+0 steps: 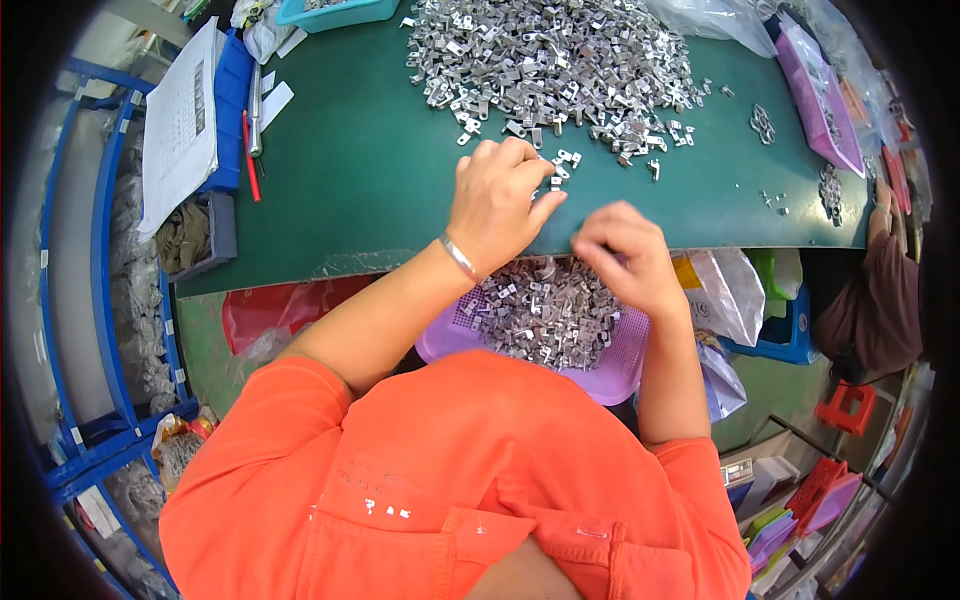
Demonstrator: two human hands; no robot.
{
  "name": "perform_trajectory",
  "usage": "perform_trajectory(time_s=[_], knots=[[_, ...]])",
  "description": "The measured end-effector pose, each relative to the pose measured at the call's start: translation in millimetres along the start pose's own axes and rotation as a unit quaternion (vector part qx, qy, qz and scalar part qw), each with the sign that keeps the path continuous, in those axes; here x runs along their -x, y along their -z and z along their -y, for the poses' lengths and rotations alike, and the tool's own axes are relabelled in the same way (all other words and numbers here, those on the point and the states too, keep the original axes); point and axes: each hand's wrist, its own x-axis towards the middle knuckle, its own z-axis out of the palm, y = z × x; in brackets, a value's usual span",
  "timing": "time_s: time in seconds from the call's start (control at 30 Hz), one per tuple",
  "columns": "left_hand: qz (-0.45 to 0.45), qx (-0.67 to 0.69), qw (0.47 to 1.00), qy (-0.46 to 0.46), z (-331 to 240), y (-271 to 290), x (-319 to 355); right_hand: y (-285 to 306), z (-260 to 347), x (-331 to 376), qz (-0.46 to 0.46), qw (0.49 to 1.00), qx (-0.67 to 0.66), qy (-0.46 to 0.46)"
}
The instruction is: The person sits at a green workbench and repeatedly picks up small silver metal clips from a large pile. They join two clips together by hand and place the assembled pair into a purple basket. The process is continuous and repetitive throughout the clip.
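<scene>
A large heap of small silvery bent metal brackets (560, 60) covers the far middle of the green table (340, 150). My left hand (497, 200), with a silver bangle at its wrist, rests palm down on the table just in front of the heap. Its thumb and forefinger are apart beside a few loose brackets (557, 183); the other fingers curl out of sight. Over the table's near edge, my right hand (632, 262) has its fingers curled together, and anything in them is hidden. Below it, a purple basket (628, 350) by my lap holds many more brackets.
A purple tray (815, 95) stands at the table's right, near linked metal pieces (762, 124). At left are a blue holder with papers (180, 130), a red pen (250, 160) and a blue rack (100, 250). Another person's sleeve (880, 290) shows at far right.
</scene>
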Motion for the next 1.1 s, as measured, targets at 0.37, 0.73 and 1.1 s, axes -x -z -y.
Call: perform_trajectory(time_s=[0.37,0.73,1.1], knots=[[-0.023,0.13,0.983,-0.125,-6,7,29,-18,-17,-32,-0.177,0.978,-0.067,-0.083],[0.009,0.045,0.997,0.054,15,13,20,-35,-17,-51,-0.145,0.984,0.079,-0.062],[0.015,0.225,0.97,0.094,15,30,33,-51,16,-38,-0.112,0.993,0.007,-0.037]])
